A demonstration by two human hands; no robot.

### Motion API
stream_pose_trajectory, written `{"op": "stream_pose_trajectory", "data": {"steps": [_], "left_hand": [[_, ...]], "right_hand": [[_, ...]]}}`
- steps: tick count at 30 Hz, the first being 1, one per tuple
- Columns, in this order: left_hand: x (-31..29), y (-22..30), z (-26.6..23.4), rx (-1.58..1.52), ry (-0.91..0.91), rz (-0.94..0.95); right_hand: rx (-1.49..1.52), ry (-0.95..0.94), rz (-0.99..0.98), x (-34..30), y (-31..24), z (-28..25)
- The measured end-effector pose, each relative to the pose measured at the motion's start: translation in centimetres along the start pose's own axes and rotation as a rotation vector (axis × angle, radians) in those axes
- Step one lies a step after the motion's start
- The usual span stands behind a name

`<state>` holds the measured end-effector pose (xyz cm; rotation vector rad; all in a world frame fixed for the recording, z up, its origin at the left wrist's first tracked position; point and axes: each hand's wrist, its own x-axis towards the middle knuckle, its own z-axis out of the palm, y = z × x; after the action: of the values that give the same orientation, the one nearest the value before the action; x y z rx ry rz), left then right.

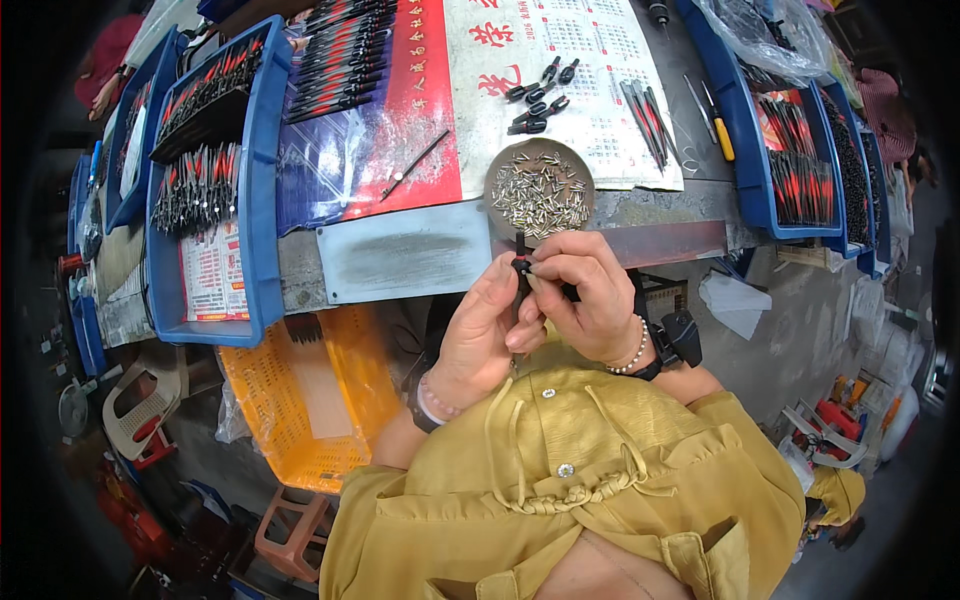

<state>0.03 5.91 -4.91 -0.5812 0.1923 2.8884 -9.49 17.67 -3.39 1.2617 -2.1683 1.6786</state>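
Note:
Just below the dish, at the table's front edge, my two hands meet. My left hand [475, 335] is closed around a slender black stick with a red band [521, 256], which points away from me. The fingertips of my right hand [588, 295] pinch at the same stick near its band; whether they hold a separate small part is too small to tell. A round dish [489, 190] filled with small silvery metal pins sits right beyond my fingers. Behind it several short black fittings [540, 95] lie on a printed sheet.
Blue bins [262, 210] of black and red sticks stand at left, with another blue bin [835, 228] at right. Rows of sticks [345, 50] and a yellow-handled screwdriver [722, 138] lie on the table. A yellow crate [255, 400] is below left. Other people are at the edges.

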Motion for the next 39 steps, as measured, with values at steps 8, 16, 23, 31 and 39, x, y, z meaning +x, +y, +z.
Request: {"op": "stream_pose_trajectory", "data": {"steps": [8, 16, 23, 31, 39], "left_hand": [[-0.5, 0.5, 1.2, 0.287, -0.037, -0.011], [-0.9, -0.7, 2.0, 0.187, -0.042, -0.124], [-0.4, -1.2, 2.0, 0.226, 0.017, -0.136], [-0.2, -1.5, 1.8, 0.174, 0.029, -0.160], [-0.5, -1.6, 2.4, 0.544, 0.067, 0.017]], "right_hand": [[1.077, -0.388, 0.757, 1.1, -0.2, -2.7], [0.793, -0.476, 0.521, 0.6, -0.7, -3.8], [0.882, -0.438, 0.636, -1.1, 0.1, -3.3], [1.024, -0.412, 0.715, -1.1, 0.9, -3.6], [0.950, -0.231, 0.794, -0.9, 1.4, -3.0]]}}
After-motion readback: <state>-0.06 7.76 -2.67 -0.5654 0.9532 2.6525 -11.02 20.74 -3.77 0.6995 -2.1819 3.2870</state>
